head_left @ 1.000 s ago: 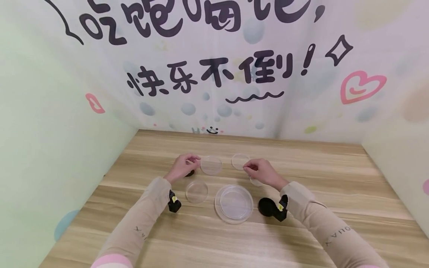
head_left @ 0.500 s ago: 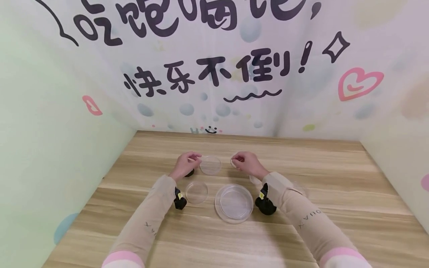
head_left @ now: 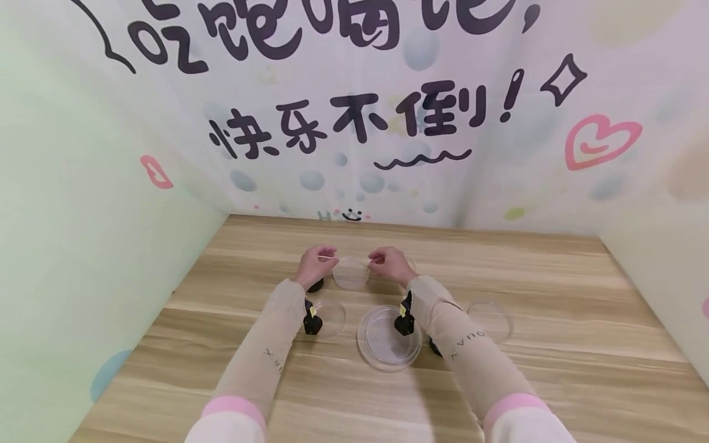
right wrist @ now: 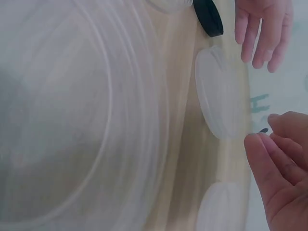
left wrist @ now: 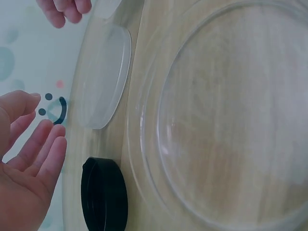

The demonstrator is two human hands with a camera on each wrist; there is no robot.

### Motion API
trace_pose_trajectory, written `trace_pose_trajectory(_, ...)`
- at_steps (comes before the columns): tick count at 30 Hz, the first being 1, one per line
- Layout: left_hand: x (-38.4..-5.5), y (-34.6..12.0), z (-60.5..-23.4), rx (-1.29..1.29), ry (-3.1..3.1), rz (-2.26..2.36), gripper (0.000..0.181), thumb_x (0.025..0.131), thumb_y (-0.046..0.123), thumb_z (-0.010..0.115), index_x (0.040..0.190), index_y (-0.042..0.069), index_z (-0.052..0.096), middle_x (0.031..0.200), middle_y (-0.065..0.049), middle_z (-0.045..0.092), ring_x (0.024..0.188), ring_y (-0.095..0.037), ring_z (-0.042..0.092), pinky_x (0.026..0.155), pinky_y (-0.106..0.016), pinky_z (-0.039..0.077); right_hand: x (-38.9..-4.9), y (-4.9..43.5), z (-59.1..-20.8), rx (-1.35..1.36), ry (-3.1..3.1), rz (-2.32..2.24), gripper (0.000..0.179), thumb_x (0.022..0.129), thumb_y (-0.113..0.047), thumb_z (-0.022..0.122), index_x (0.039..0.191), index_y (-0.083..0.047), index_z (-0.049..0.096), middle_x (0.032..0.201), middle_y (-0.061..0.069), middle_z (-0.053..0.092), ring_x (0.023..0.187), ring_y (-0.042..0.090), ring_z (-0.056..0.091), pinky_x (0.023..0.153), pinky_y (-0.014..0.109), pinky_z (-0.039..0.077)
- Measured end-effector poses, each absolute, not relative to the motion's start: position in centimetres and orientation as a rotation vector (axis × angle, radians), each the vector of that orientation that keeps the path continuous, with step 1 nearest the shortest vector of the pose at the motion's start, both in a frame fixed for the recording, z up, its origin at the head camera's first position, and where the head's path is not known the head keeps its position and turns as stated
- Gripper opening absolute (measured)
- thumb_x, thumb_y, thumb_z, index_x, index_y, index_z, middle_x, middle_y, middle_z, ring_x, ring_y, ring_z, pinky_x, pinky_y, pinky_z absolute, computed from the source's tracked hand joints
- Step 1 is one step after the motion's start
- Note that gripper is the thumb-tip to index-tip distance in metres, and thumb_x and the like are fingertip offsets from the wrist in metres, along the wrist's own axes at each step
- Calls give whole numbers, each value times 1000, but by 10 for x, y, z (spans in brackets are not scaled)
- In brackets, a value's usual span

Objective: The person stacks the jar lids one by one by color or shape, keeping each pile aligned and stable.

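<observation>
Clear plastic dish [head_left: 351, 277] sits toward the table [head_left: 343, 394] back, between left hand [head_left: 317, 267] and right hand [head_left: 390, 264]. Right just swung in leftward, so both now flank it; looks poised for two-handed work. Both loosely parted, gripping nothing visible.

On the tabletop [head_left: 554, 381], the large dish [head_left: 382, 346] lies foremost. The left dish [head_left: 333, 320] lies to its left, the right dish [head_left: 493, 320] to its right. Behind, between left grip [head_left: 317, 266] and right grip [head_left: 389, 263], lies the rear dish [head_left: 351, 275]; the cap [left wrist: 109, 192] is just left of it, another dish [right wrist: 220, 209] to its right. The backdrop [head_left: 277, 197] stands behind the tabletop.
</observation>
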State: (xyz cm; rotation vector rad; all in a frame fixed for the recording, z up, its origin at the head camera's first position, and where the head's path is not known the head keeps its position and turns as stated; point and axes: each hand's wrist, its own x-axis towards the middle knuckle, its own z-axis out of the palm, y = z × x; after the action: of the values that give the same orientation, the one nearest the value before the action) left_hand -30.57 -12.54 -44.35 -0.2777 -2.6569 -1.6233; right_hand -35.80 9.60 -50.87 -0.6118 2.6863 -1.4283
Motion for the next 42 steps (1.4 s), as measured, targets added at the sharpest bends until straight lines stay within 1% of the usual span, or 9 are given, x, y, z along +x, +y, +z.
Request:
trace_pose_trajectory(4, -298, -119, -429, -187, -2743, -1563, 31, 82, 7, 59, 110, -6, 55, 108, -21, 56, 99, -32, 55, 86, -36, 44, -405, 95, -572, -530, 2730, -1389, 42, 75, -34, 69, 104, -5, 61, 89, 4, 63, 80, 13, 59, 65, 23, 50)
trace_pose_trajectory(12, -297, -116, -431, -186, -2781, -1552, 32, 82, 5, 59, 111, -7, 53, 112, -23, 54, 102, -32, 53, 87, -34, 44, -297, 74, -441, -336, 2697, -1310, 37, 82, -7, 59, 116, 8, 51, 110, 20, 56, 102, 28, 53, 87, 34, 43)
trace_pose_trajectory(16, -300, -118, -439, -234, -2804, -1531, 31, 82, 7, 59, 111, -4, 55, 112, -20, 55, 102, -30, 53, 86, -35, 44, -345, 85, -518, -451, 2765, -1333, 37, 80, -21, 65, 110, -1, 57, 101, 11, 60, 92, 20, 57, 78, 29, 47)
trace_pose_trajectory(19, -339, -128, -494, -339, -2762, -1483, 28, 79, 17, 65, 103, 4, 60, 102, -12, 61, 93, -23, 58, 78, -31, 47, -391, 92, -585, -475, 2790, -1334, 39, 75, -29, 70, 105, -5, 60, 92, 4, 62, 84, 15, 57, 72, 26, 48)
trace_pose_trajectory(23, -409, -144, -587, -455, -2700, -1462, 27, 73, 29, 71, 95, 17, 63, 90, 0, 63, 82, -12, 59, 67, -24, 48, -405, 93, -605, -476, 2780, -1298, 41, 75, -25, 70, 108, -5, 60, 95, 6, 62, 87, 16, 58, 73, 26, 48)
trace_pose_trajectory(25, -416, -146, -597, -451, -2714, -1444, 24, 73, 24, 70, 95, 18, 63, 90, 1, 62, 81, -11, 58, 67, -23, 48, -400, 92, -598, -468, 2764, -1292, 42, 75, -24, 70, 110, -3, 59, 96, 7, 62, 88, 16, 58, 74, 25, 48)
trace_pose_trajectory(29, -390, -139, -566, -407, -2758, -1378, 26, 73, 1, 60, 98, 9, 62, 91, -6, 62, 80, -16, 58, 66, -24, 47, -387, 91, -582, -465, 2754, -1283, 44, 75, -24, 71, 110, -1, 59, 96, 7, 63, 87, 16, 57, 72, 24, 47)
trace_pose_trajectory(38, -370, -133, -538, -285, -2820, -1373, 28, 67, -6, 59, 90, 8, 65, 81, -2, 62, 73, -11, 57, 62, -21, 46, -393, 90, -590, -507, 2754, -1220, 43, 72, -25, 73, 107, -3, 61, 93, 5, 63, 84, 15, 57, 72, 25, 47)
trace_pose_trajectory(42, -353, -129, -509, -215, -2928, -1391, 31, 69, -8, 58, 96, 4, 65, 89, -8, 63, 83, -19, 58, 71, -27, 48, -396, 91, -594, -538, 2769, -1211, 40, 70, -24, 75, 102, -4, 63, 88, 3, 63, 80, 14, 57, 70, 23, 47)
